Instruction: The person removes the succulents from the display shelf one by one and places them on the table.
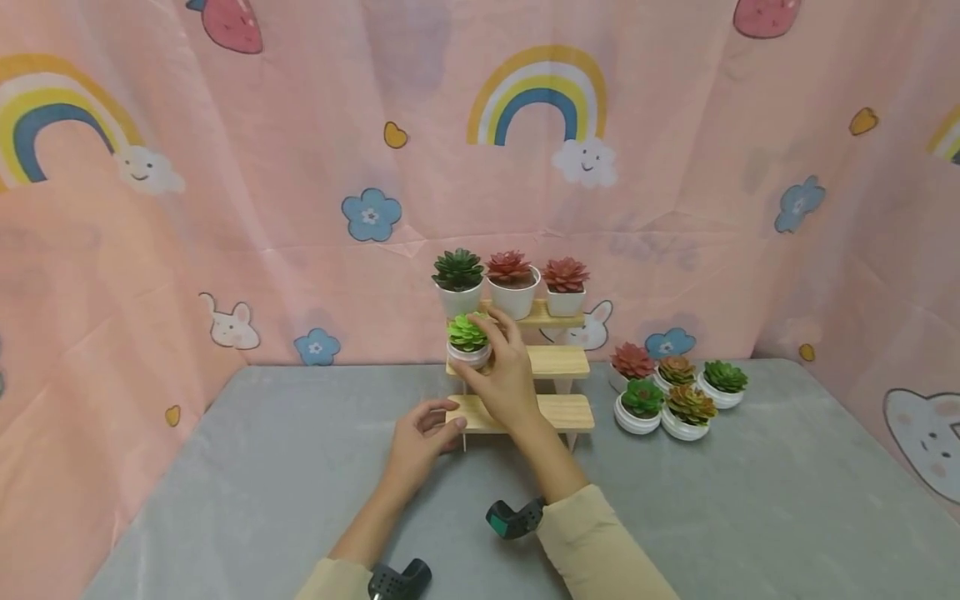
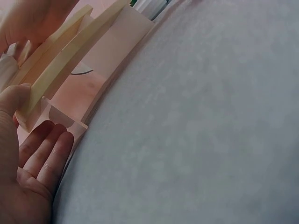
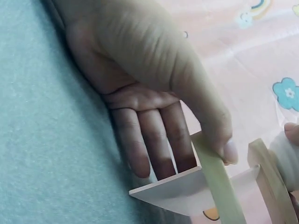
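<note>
My right hand (image 1: 506, 375) pinches a small bright green potted succulent (image 1: 467, 335) in a round white pot, at the left end of the middle tier of a wooden shelf stand (image 1: 564, 362). Fingertips are at its leaves and the thumb is by the pot. My left hand (image 1: 420, 437) holds the left end of the lowest tier, thumb on the board (image 2: 56, 70) and the other fingers below it beside the end support (image 3: 170, 189). Along the top tier stand a dark green succulent (image 1: 458, 272) and two red ones (image 1: 512, 283) (image 1: 566, 286), all in white pots.
Right of the stand, several potted succulents cluster on the grey tabletop (image 1: 300, 483), among them a green one (image 1: 641, 404), a yellow-orange one (image 1: 688, 410) and a red one (image 1: 632, 363). A pink patterned curtain (image 1: 300, 167) hangs behind the table.
</note>
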`<state>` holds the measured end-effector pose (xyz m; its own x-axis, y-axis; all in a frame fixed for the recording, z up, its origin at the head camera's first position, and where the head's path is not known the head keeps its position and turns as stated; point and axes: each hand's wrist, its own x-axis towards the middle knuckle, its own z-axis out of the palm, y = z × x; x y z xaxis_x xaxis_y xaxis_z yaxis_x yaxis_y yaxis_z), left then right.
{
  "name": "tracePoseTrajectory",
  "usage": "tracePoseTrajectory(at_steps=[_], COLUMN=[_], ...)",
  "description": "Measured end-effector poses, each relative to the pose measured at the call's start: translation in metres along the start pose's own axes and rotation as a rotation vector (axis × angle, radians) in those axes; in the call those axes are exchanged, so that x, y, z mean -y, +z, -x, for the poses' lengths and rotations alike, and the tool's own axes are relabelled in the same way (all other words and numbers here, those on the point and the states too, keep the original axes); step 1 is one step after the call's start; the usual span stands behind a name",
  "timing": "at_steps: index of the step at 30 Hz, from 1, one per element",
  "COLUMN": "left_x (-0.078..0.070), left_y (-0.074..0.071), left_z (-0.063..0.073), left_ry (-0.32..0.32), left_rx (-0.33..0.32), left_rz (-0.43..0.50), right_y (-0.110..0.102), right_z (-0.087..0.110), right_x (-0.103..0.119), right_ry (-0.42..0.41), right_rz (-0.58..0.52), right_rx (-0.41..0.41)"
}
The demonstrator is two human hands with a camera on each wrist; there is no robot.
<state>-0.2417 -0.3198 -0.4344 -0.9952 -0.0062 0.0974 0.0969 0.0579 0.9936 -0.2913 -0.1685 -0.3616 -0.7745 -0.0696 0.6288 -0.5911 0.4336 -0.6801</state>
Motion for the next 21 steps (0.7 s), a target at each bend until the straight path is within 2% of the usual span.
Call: tracePoseTrajectory(at_steps=[13, 21], left_x=[0.001, 0.002], left_y=[0.001, 0.001], left_z=[0.0, -0.001], left_ry=[0.004, -0.009], left_rx=[0.003, -0.011], left_rz=[0.001, 0.003], right_y=[0.0, -0.01], right_z=[0.006, 0.009], right_x=[0.002, 0.006], right_ry=[0.018, 0.026], right_rz=[-0.017, -0.007], right_rx=[-0.038, -0.054])
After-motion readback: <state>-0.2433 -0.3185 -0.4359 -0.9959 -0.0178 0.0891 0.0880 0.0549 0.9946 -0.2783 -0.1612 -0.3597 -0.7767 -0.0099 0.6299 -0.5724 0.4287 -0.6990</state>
